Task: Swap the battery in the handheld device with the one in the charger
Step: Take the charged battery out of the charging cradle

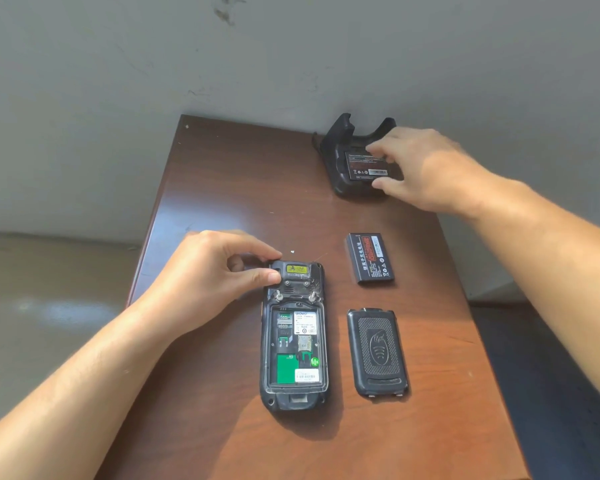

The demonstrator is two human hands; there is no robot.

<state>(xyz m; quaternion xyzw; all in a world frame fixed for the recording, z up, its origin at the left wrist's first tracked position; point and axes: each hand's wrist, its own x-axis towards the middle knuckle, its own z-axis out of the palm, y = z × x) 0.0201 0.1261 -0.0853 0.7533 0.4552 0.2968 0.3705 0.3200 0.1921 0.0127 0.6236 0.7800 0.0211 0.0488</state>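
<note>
The black handheld device (pixel 294 341) lies face down on the table, its battery bay open and bare, green boards showing. My left hand (pixel 208 275) pinches the device's top left corner. A loose black battery (pixel 369 258) lies flat to the right of the device. Below it rests the black back cover (pixel 377 353). At the far right corner stands the black charger cradle (pixel 347 147) with a second battery (pixel 364 166) in its slot. My right hand (pixel 423 168) has thumb and fingers closed around that battery's right edge.
The brown wooden table (pixel 222 188) is narrow, with its left edge close to my left hand and its right edge near the cover. A grey wall stands right behind the charger. The floor lies below on both sides.
</note>
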